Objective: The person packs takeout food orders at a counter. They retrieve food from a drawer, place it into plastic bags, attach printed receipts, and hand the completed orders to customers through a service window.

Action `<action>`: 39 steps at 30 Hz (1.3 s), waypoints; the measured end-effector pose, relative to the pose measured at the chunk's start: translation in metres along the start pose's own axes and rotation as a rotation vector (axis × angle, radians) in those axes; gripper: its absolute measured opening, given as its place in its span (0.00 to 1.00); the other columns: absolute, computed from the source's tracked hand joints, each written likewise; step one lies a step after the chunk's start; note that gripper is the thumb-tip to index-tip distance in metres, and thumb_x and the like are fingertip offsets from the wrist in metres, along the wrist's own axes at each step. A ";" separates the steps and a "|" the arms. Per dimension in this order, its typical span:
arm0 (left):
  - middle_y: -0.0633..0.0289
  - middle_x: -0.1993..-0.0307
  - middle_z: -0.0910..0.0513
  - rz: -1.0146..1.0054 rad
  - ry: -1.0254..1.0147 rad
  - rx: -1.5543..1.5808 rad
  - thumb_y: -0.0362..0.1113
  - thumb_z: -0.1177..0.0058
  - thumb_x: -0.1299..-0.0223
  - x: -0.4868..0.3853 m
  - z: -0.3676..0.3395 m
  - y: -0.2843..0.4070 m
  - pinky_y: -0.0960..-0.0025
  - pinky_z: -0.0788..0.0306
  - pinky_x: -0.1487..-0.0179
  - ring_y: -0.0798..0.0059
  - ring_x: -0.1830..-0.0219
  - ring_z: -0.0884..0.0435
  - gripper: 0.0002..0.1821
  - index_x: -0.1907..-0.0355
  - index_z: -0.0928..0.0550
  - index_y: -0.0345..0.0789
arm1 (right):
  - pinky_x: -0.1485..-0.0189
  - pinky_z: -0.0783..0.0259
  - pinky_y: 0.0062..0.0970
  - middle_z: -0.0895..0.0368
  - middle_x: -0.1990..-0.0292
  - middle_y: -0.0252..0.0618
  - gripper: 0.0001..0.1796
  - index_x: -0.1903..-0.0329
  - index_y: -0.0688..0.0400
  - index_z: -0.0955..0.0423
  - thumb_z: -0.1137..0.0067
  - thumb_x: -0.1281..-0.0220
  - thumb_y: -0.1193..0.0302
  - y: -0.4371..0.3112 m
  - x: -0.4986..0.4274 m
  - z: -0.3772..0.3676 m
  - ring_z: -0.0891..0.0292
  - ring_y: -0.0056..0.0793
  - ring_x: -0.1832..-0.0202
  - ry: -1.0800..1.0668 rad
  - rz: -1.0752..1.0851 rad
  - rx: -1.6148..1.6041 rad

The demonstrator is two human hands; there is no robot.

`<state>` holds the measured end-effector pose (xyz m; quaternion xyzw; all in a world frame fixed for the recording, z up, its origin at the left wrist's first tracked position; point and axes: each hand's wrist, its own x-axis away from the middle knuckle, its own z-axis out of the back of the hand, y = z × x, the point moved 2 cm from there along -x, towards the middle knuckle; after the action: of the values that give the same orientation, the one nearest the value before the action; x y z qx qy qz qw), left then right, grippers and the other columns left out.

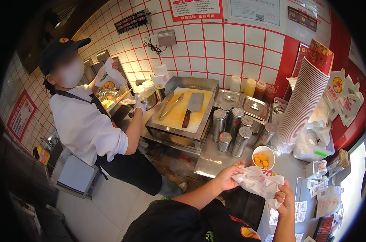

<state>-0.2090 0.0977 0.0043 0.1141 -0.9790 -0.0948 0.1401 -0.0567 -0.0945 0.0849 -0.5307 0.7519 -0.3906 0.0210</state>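
Note:
A thin white plastic bag (257, 179) with a printed red and yellow logo is stretched between my two hands. My left hand (227, 178) pinches one side of it, and my right hand (286, 195) grips the other. Just beyond the bag, a white paper cup (262, 148) stands on the steel counter (211, 160). Golden fried pieces (260, 160) lie inside that cup. The bag hangs in front of the cup's lower part and hides it.
Left, a co-worker (89, 121) in a cap holds another bag and a steel bowl (148, 98). A cleaver (195, 104) and tongs (171, 107) lie on a cutting board (180, 121). Several shakers (242, 139), lidded pans (255, 106) and a tall cup stack (305, 96) occupy the counter. Printed slips (300, 211) lie right.

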 end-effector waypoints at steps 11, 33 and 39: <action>0.51 0.59 0.21 -0.713 0.581 -1.904 0.33 0.45 0.44 0.051 -0.013 0.053 0.63 0.30 0.54 0.59 0.61 0.23 0.20 0.47 0.23 0.34 | 0.54 0.31 0.32 0.35 0.50 0.52 0.27 0.43 0.61 0.31 0.45 0.51 0.78 0.018 -0.044 -0.057 0.29 0.45 0.56 -0.299 0.578 1.851; 0.60 0.53 0.22 -0.099 0.149 -0.984 0.26 0.53 0.51 0.098 -0.096 0.079 0.76 0.29 0.52 0.78 0.55 0.21 0.34 0.36 0.37 0.29 | 0.86 0.47 0.15 0.39 0.82 0.26 0.42 0.29 0.59 0.62 0.55 0.45 0.80 -0.031 -0.005 -0.121 0.48 0.12 0.87 -0.322 -0.294 0.568; 0.62 0.53 0.23 -0.128 0.020 -1.160 0.32 0.47 0.41 0.034 -0.127 0.036 0.78 0.31 0.51 0.81 0.54 0.24 0.25 0.41 0.32 0.29 | 0.87 0.56 0.11 0.37 0.74 0.26 0.37 0.30 0.53 0.55 0.54 0.41 0.80 -0.067 0.004 -0.101 0.52 0.09 0.84 -0.296 -0.181 0.349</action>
<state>-0.2103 0.1039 0.1403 0.0785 -0.7569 -0.6224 0.1830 -0.0510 -0.0495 0.1978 -0.6356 0.6112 -0.4329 0.1872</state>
